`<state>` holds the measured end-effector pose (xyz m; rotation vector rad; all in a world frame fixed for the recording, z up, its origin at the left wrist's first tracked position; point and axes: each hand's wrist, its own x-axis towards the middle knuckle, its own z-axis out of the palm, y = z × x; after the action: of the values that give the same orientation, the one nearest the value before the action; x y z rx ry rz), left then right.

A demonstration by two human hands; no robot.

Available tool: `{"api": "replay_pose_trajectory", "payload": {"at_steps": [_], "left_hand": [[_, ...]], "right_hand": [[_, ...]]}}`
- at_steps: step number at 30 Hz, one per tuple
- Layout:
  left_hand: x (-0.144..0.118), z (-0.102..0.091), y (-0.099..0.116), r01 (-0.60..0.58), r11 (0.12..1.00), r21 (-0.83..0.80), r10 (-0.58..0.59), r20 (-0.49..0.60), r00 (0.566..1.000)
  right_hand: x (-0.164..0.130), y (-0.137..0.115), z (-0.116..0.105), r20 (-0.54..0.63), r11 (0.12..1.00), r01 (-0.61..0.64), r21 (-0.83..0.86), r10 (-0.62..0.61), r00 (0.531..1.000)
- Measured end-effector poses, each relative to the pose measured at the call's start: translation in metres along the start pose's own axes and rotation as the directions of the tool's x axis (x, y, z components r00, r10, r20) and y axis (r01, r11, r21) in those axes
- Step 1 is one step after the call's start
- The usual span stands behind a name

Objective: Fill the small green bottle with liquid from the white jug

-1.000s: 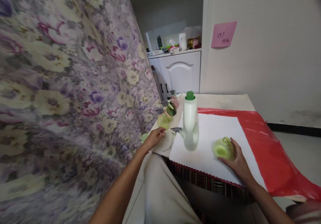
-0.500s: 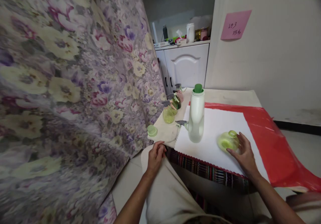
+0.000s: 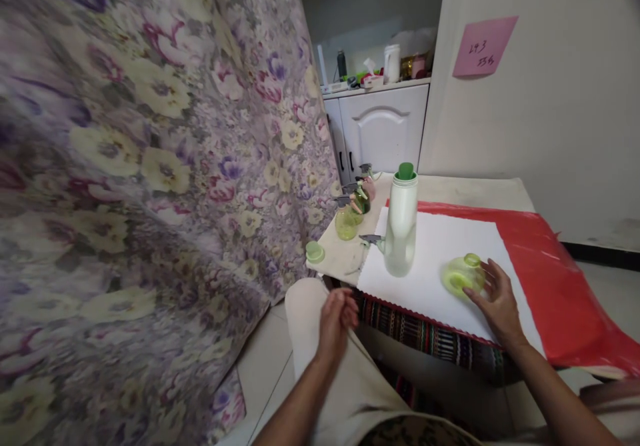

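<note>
Green, see-through plastic: a small round spray-bottle body lies on its side on the white mat, near-right part of the worktop. My right hand rests against its near-right side, fingers spread on it, loose hold and not clamped. Left hand is off the worktop, low by my knee, fingers half curled w/ nothing in them as far as I can see.

Tall white bottle w/ green cap stands upright just left of the green one, a grey trigger sprayer head at its foot. Far-left edge: cluster of small spray bottles, and a loose green cap near the left corner. Red plastic sheet under the mat.

To handle it well, I'd say: the round body will roll, so wrap thumb and fingers round its widest part, neck pointing away from the tall bottle, and lift clear w/o nudging that one.
</note>
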<state>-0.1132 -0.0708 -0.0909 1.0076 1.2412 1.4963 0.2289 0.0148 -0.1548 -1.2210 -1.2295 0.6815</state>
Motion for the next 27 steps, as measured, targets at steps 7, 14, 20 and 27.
{"api": "replay_pose_trajectory", "payload": {"at_steps": [7,14,20,27], "left_hand": [[-0.062,0.067,-0.024,0.276,0.953,-0.127,-0.225,0.314,0.922],[-0.062,0.065,-0.016,0.312,0.94,-0.137,-0.249,0.348,0.904],[-0.083,0.089,0.021,0.278,0.959,-0.054,-0.2,0.567,0.799],[-0.099,0.103,0.038,0.168,0.984,-0.055,-0.099,0.618,0.78]], "right_hand": [[0.0,-0.003,-0.001,-0.023,0.995,-0.017,0.103,0.019,1.0],[-0.028,-0.018,-0.014,-0.294,0.994,-0.016,0.111,0.049,0.954],[-0.085,-0.06,0.027,0.3,0.985,-0.068,-0.159,0.114,0.947],[-0.118,-0.123,0.152,0.918,0.918,0.382,-0.108,-0.055,0.393]]}}
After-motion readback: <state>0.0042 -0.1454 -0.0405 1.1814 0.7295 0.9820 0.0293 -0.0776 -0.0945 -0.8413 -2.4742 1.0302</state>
